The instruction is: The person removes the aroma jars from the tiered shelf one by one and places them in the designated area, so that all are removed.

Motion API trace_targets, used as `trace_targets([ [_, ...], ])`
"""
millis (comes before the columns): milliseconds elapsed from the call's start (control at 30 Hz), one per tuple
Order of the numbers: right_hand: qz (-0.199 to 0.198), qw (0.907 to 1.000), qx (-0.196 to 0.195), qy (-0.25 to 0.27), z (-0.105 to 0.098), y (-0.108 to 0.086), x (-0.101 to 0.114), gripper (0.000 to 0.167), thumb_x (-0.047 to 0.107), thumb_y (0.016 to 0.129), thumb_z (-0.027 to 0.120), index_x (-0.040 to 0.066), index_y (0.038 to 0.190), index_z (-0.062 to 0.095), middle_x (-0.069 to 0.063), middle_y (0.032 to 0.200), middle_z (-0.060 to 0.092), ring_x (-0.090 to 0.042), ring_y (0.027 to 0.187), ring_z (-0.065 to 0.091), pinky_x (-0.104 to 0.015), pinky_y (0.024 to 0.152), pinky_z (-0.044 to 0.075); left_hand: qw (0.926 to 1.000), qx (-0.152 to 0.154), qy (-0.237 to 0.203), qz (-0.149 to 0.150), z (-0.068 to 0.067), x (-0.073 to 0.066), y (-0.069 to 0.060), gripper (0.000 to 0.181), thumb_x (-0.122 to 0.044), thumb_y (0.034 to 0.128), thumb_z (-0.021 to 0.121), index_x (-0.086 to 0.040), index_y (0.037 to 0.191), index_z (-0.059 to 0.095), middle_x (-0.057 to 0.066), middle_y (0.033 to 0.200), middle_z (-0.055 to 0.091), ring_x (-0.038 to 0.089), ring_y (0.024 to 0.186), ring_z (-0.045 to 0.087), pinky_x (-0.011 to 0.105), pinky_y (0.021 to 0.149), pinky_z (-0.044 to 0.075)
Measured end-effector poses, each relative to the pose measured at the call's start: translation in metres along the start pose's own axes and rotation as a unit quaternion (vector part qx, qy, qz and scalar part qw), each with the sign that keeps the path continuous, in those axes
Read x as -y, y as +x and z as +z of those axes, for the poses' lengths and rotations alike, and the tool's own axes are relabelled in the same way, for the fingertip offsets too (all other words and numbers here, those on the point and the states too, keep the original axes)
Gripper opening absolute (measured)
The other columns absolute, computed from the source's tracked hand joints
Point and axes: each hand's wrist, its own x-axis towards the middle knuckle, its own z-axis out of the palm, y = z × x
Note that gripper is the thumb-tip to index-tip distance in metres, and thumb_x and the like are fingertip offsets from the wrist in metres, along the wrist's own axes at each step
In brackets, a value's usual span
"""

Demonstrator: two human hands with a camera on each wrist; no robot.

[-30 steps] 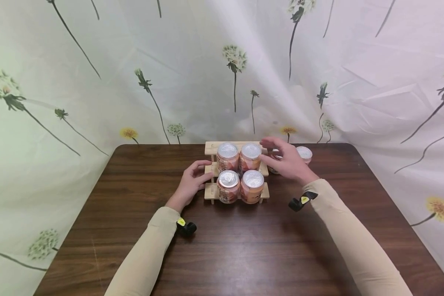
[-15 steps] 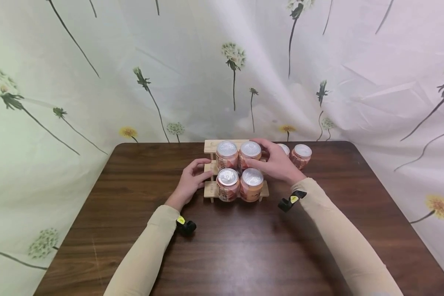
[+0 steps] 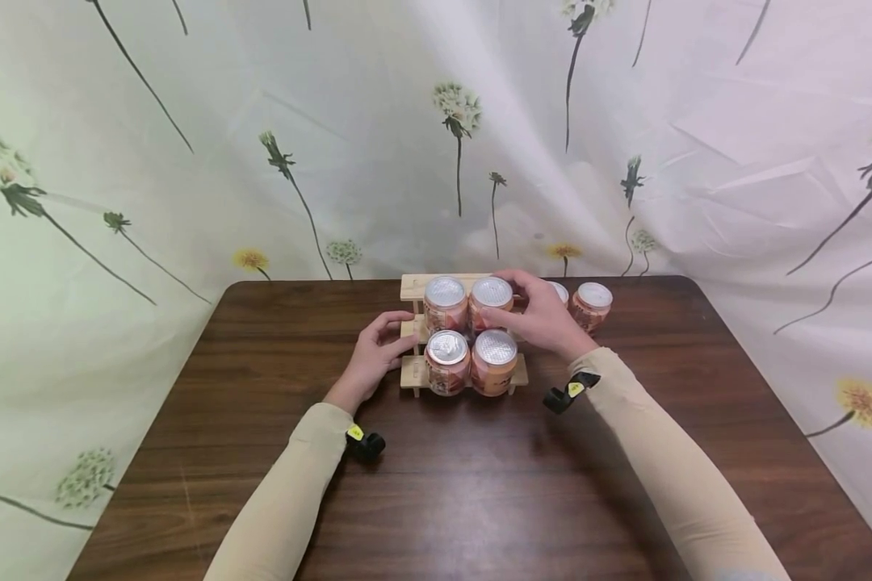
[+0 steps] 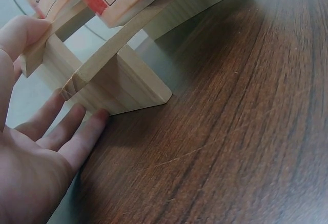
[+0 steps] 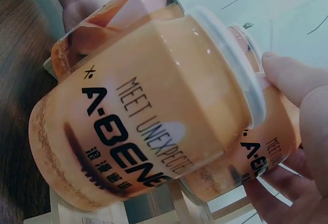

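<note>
A three-step wooden rack (image 3: 414,372) stands on the table. Two orange-printed jars with silvery lids sit on its lowest step: a front-left jar (image 3: 447,373) and a front-right jar (image 3: 493,375). On the middle step are a rear-left jar (image 3: 446,311) and a rear-right jar (image 3: 484,323). My right hand (image 3: 541,319) grips the rear-right jar, thumb in front and fingers behind, partly hidden. My left hand (image 3: 371,355) holds the rack's left end; in the left wrist view its fingertips touch the light wood side panel (image 4: 125,88).
Two more jars stand on the table right of the rack: one partly behind my right hand, and a far-right jar (image 3: 592,307). The dark wooden table (image 3: 436,492) ends at a floral curtain (image 3: 378,161) behind.
My right hand has moved left from beside the rack to the rear-right jar and taken hold of it. In the last half second it barely moves. My left hand stays at the rack.
</note>
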Motion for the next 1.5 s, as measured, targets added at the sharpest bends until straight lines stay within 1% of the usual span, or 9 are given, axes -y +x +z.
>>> trace_targets([
  [233,-0.003,0.9998,-0.021,-0.003,0.001,-0.002,0.001,0.055,0.028,0.090,0.086,0.010,0.136,0.063,-0.010,0.122,0.069,-0.028,0.111,0.070,-0.045,0.093,0.058,1.0000,0.002,0.003,0.001,0.001,0.000,-0.001,0.045,-0.020,0.0996,0.076,-0.015,0.141,0.060,0.014,0.141,0.056,0.020,0.116,0.064,0.035,0.082,0.061],
  [533,-0.011,0.9984,-0.052,-0.020,-0.004,-0.006,0.002,0.050,0.030,0.090,0.086,0.012,0.133,0.066,-0.007,0.118,0.070,-0.023,0.104,0.069,-0.041,0.091,0.057,1.0000,0.002,0.007,-0.003,0.000,0.001,-0.001,0.045,-0.022,0.0994,0.076,-0.015,0.141,0.060,0.014,0.142,0.056,0.020,0.117,0.063,0.034,0.082,0.060],
  [767,-0.017,0.9966,-0.077,-0.023,-0.012,-0.007,0.002,0.049,0.027,0.090,0.085,0.013,0.133,0.067,-0.006,0.118,0.070,-0.022,0.101,0.065,-0.036,0.088,0.054,1.0000,0.001,0.003,0.001,0.001,0.001,0.001,0.045,-0.022,0.0987,0.077,-0.016,0.140,0.060,0.013,0.141,0.057,0.022,0.118,0.063,0.034,0.081,0.061],
  [933,-0.031,0.9948,-0.095,-0.017,-0.019,-0.008,0.000,0.046,0.023,0.089,0.087,0.010,0.129,0.068,-0.007,0.115,0.070,-0.021,0.101,0.062,-0.035,0.086,0.053,1.0000,0.000,0.003,0.004,0.001,0.001,0.002,0.043,-0.020,0.0991,0.076,-0.016,0.139,0.061,0.012,0.139,0.057,0.021,0.117,0.064,0.035,0.081,0.061],
  [1067,-0.039,0.9931,-0.109,-0.016,-0.025,-0.010,0.000,0.046,0.019,0.087,0.087,0.006,0.128,0.069,-0.010,0.113,0.071,-0.019,0.102,0.063,-0.034,0.087,0.055,1.0000,-0.001,0.000,0.009,0.001,0.002,0.001,0.042,-0.017,0.0993,0.076,-0.016,0.139,0.061,0.012,0.137,0.058,0.019,0.113,0.065,0.034,0.079,0.061],
  [1233,-0.028,0.9918,-0.124,-0.013,-0.034,-0.013,0.000,0.047,0.017,0.087,0.086,0.005,0.129,0.069,-0.011,0.114,0.071,-0.016,0.101,0.064,-0.037,0.088,0.056,0.9999,0.001,-0.002,0.014,0.001,0.001,0.001,0.043,-0.016,0.0995,0.075,-0.014,0.140,0.060,0.011,0.135,0.058,0.017,0.111,0.065,0.033,0.078,0.061],
  [1300,-0.021,0.9915,-0.128,-0.013,-0.037,-0.015,0.000,0.048,0.017,0.088,0.086,0.006,0.130,0.068,-0.011,0.116,0.070,-0.016,0.100,0.064,-0.034,0.088,0.055,0.9999,0.001,-0.002,0.013,0.001,0.001,0.001,0.043,-0.016,0.0996,0.075,-0.014,0.140,0.060,0.011,0.135,0.058,0.016,0.111,0.065,0.033,0.078,0.061],
  [1367,-0.017,0.9912,-0.130,-0.015,-0.040,-0.019,0.005,0.047,0.014,0.089,0.085,0.003,0.131,0.067,-0.014,0.117,0.070,-0.015,0.098,0.064,-0.029,0.086,0.054,0.9999,0.001,-0.003,0.012,0.000,0.001,0.000,0.043,-0.016,0.0995,0.075,-0.014,0.140,0.060,0.011,0.135,0.058,0.017,0.111,0.065,0.033,0.078,0.061],
  [1500,-0.014,0.9903,-0.137,-0.017,-0.047,-0.024,0.005,0.048,0.012,0.088,0.085,0.003,0.132,0.067,-0.014,0.117,0.069,-0.016,0.092,0.065,-0.022,0.080,0.053,0.9999,0.002,-0.006,0.010,0.000,0.000,0.000,0.043,-0.016,0.0993,0.075,-0.014,0.140,0.060,0.012,0.135,0.058,0.017,0.111,0.065,0.033,0.078,0.061],
])
